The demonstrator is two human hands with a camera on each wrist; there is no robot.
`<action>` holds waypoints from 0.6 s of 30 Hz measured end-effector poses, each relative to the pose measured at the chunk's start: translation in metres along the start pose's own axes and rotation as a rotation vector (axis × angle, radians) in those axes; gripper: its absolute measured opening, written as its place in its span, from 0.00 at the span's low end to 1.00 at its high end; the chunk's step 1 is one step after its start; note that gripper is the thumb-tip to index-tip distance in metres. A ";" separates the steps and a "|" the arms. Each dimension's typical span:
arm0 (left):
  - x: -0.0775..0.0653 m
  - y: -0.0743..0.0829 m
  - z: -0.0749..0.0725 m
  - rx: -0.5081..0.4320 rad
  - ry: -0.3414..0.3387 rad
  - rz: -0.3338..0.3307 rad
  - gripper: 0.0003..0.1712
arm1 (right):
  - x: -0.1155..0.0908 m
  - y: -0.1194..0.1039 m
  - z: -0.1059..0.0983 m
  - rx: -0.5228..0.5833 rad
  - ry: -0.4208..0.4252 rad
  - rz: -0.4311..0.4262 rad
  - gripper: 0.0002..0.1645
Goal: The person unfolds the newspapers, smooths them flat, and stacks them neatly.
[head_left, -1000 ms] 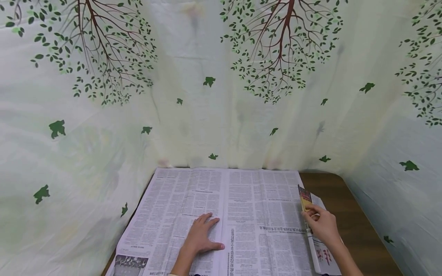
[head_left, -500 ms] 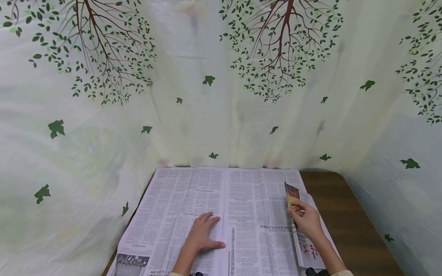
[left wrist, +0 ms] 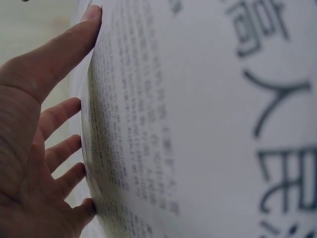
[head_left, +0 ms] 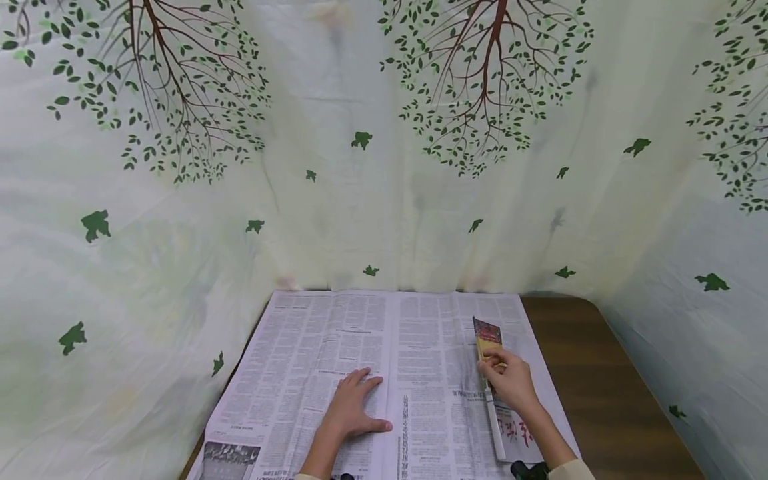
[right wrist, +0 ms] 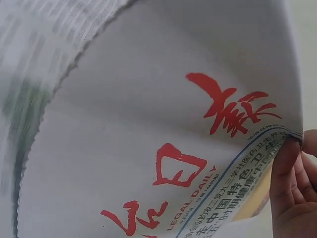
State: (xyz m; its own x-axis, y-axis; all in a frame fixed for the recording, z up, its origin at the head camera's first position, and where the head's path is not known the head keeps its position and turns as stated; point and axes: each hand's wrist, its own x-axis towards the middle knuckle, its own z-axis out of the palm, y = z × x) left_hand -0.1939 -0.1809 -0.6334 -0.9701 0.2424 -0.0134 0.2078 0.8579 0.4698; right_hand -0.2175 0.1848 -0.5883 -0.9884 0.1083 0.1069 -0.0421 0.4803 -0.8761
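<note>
A newspaper (head_left: 312, 333) lies spread out, its centre fold running away from me. My left hand (head_left: 354, 408) rests on it just left of the fold, fingers spread. In the left wrist view, that hand's thumb and fingertips (left wrist: 81, 141) press against the printed sheet. My right hand (head_left: 513, 383) pinches the edge of the newspaper's right-hand page, which is lifted and partly bent over to the left. Its turned-up side (head_left: 513, 433) shows red lettering and a red and yellow picture. Close up, the right wrist view shows thumb and fingers (right wrist: 283, 173) gripping that edge beside the red masthead (right wrist: 181, 163).
Under the newspaper is a dark brown wooden table (head_left: 591, 373), bare along its right side. A pale curtain (head_left: 420, 227) printed with trees and green leaves hangs behind and on both sides. A black-and-white photo (head_left: 230, 460) is printed at the lower left of the sheet.
My right hand has moved left, drawing the pinched page edge from the newspaper's right border toward the centre fold. My left hand has stayed in place.
</note>
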 end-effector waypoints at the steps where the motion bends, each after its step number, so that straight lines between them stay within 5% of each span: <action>1: 0.000 0.000 0.000 0.000 0.002 0.000 0.63 | 0.001 -0.001 0.002 0.009 -0.004 -0.001 0.17; 18: -0.001 -0.001 0.001 -0.022 0.009 0.006 0.62 | 0.003 -0.012 0.051 0.091 -0.049 0.037 0.17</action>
State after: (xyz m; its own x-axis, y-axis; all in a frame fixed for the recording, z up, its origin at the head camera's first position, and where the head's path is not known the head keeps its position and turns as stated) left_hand -0.1931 -0.1817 -0.6352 -0.9700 0.2432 -0.0029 0.2107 0.8463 0.4893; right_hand -0.2278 0.1348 -0.6019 -0.9954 0.0807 0.0526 -0.0165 0.3950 -0.9185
